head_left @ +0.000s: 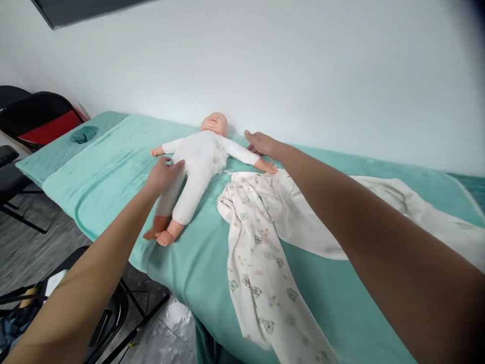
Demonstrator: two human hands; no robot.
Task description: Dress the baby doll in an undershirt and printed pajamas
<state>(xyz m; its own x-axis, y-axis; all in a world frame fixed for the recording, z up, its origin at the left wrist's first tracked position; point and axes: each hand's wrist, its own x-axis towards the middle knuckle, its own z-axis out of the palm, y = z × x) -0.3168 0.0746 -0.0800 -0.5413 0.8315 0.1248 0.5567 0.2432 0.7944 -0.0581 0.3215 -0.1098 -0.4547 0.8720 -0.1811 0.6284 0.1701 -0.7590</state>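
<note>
A baby doll (199, 154) in white cloth lies on its back on the green massage-table cover (113, 172), arms spread, bare feet towards the front edge. My left hand (164, 174) is at the doll's hip and upper leg, fingers apart and holding nothing; whether it touches the cloth I cannot tell. Beyond the doll's outstretched arm on the right, my right hand (261, 143) is open with its fingers extended. White baby clothing printed with green bears (255, 253) lies spread beside the doll. A plain white garment (299, 217) extends under my right forearm.
A white wall (303, 65) runs along the table's far side. The face hole (84, 134) is at the table's left end. Black folding chairs (41, 108) stand at the left, and another chair (113, 313) holding things is at lower left.
</note>
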